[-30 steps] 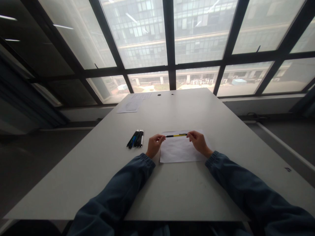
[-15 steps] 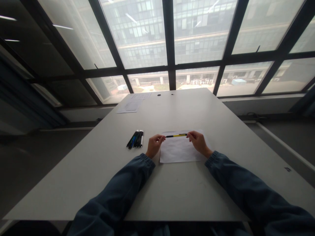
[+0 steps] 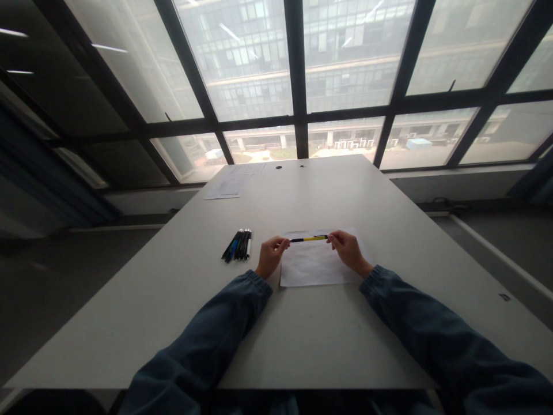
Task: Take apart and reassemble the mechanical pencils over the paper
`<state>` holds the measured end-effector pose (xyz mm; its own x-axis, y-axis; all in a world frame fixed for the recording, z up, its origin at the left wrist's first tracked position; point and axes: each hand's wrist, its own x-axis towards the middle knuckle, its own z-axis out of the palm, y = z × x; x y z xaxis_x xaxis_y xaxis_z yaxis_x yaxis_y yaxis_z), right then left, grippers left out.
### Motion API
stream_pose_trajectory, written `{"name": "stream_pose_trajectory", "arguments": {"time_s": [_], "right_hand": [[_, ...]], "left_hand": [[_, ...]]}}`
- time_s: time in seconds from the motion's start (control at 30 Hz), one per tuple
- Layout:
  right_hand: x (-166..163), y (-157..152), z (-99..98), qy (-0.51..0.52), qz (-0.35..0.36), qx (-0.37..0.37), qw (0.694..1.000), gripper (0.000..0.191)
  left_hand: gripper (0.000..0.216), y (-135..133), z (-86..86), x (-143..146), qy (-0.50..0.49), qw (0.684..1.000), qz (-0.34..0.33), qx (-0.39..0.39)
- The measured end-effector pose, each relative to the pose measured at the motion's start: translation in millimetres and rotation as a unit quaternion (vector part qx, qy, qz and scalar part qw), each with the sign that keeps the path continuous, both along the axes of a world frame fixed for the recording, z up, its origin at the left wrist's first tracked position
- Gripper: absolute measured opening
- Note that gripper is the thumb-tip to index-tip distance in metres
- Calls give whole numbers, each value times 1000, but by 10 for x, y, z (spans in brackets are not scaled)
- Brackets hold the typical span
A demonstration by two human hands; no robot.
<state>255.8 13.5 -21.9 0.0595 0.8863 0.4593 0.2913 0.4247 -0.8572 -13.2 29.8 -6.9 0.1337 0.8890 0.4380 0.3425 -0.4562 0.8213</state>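
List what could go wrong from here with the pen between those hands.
The yellow-and-black pen is pinched near its ends by the left hand and right hand, so it might slip onto the paper.

The grouped pens lie beside the left hand; a sweep could scatter them.

I count two hands of mine — one left hand, one right hand — one yellow-and-black pen, one table, at least one white sheet, and several clustered pens, too bunched to number.
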Motion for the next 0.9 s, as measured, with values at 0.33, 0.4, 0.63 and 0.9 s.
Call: {"name": "stream_pose_trajectory", "arguments": {"time_s": [0.33, 0.4, 0.63, 0.9], "right_hand": [[4, -4, 13, -8, 3, 4, 1000, 33], [6, -1, 10, -10, 2, 3, 1000, 34], [9, 6, -13, -13, 0, 3, 1000, 35], [8, 6, -20, -14, -3, 2, 1000, 38]], "left_hand": [[32, 2, 1, 3, -3, 1000, -1, -8], [32, 4, -2, 1, -3, 1000, -1, -8], [35, -5, 5, 1, -2, 1000, -5, -10], [35, 2, -1, -2, -8, 1000, -7, -13]]}}
